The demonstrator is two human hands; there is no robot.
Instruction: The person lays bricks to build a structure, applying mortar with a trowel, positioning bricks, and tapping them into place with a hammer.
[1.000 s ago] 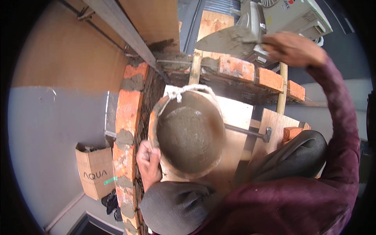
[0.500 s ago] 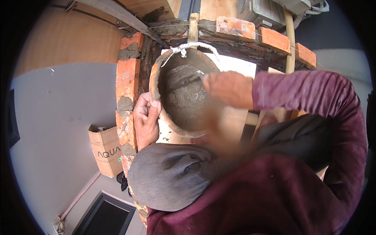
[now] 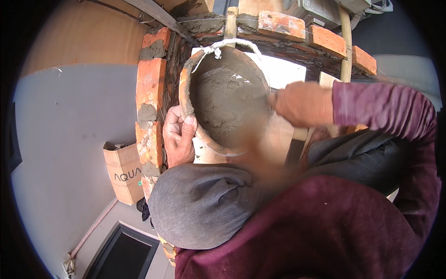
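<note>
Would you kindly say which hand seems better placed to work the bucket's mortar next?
Probably the right hand: it is just right of the bucket, close to the mortar, while the left hand is occupied gripping the bucket's left side.

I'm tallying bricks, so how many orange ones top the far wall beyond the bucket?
3: the left brick, the middle brick, and the right brick, right of the right-hand bamboo pole. Mortar left of them may hide more.

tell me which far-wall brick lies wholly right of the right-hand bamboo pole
The rightmost brick. It alone is wholly past that bamboo pole; the middle brick comes up to it from the left, and the left brick stops well short.
</note>
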